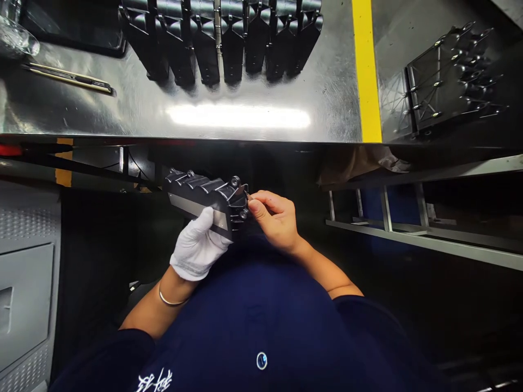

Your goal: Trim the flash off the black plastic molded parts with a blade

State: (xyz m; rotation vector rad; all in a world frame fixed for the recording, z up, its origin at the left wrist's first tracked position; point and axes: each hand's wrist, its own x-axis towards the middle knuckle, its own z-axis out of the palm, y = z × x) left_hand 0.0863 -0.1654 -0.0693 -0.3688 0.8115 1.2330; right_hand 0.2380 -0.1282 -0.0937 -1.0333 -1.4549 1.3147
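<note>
My left hand (200, 245), in a white glove, is closed around a black molded plastic part (198, 202) with a ribbed, scalloped upper side. Its thumb presses on the grey flat strip along the part's near face. The part is held in the air in front of my body, tilted down to the right. My bare right hand (275, 218) pinches a small thin brownish piece (242, 190) between thumb and forefinger, at the part's right end by its round bosses. The fingertips hide most of this piece, so its kind is unclear.
A metal table (134, 117) lies ahead, with a row of similar black parts (232, 49). At left are a slim tool (69, 78) with yellowish edges and a black tray (73, 27). A yellow stripe (368, 71) separates another black molded piece (445, 81). Metal rails (425, 239) stand right.
</note>
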